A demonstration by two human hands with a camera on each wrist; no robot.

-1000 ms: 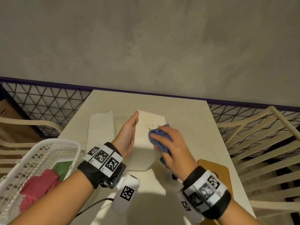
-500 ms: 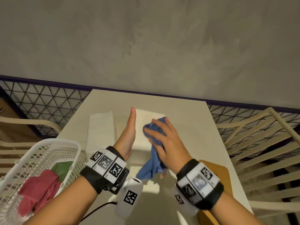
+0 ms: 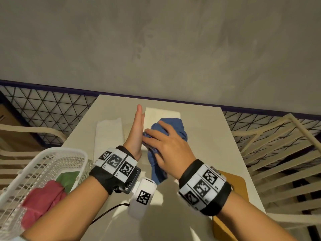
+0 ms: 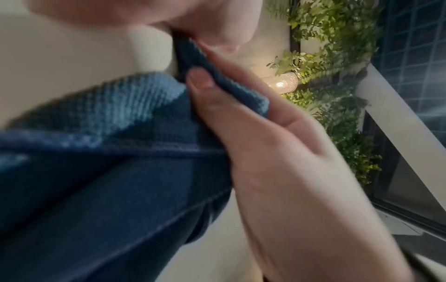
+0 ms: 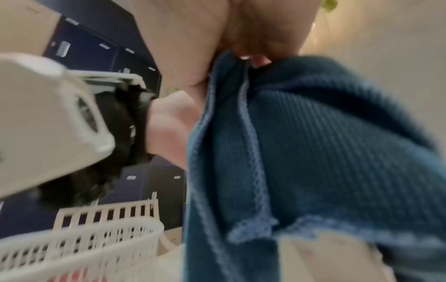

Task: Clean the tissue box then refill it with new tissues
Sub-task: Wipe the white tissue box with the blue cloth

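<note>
The white tissue box [image 3: 162, 113] lies in the middle of the table [image 3: 208, 136]. My left hand [image 3: 137, 129] stands on edge with straight fingers pressed flat against the box's left side. My right hand [image 3: 163, 143] grips a blue cloth [image 3: 173, 126] and presses it on the box's top, right beside the left palm. In the left wrist view the right thumb [image 4: 200, 82] pinches a fold of the blue cloth [image 4: 108, 152]. The cloth [image 5: 313, 152] fills the right wrist view and hangs below the palm. A stack of white tissues [image 3: 108, 133] lies left of the box.
A white plastic basket [image 3: 52, 153] with a red cloth [image 3: 41, 200] and a green cloth [image 3: 69, 178] stands at the near left. A wooden board [image 3: 236, 185] lies at the table's near right. Slatted chairs [image 3: 278, 145] flank the table, and a wall runs behind it.
My right hand has swept the blue cloth leftward over the box until it meets my left palm. My left hand has straightened and now stands flat against the box's side.
</note>
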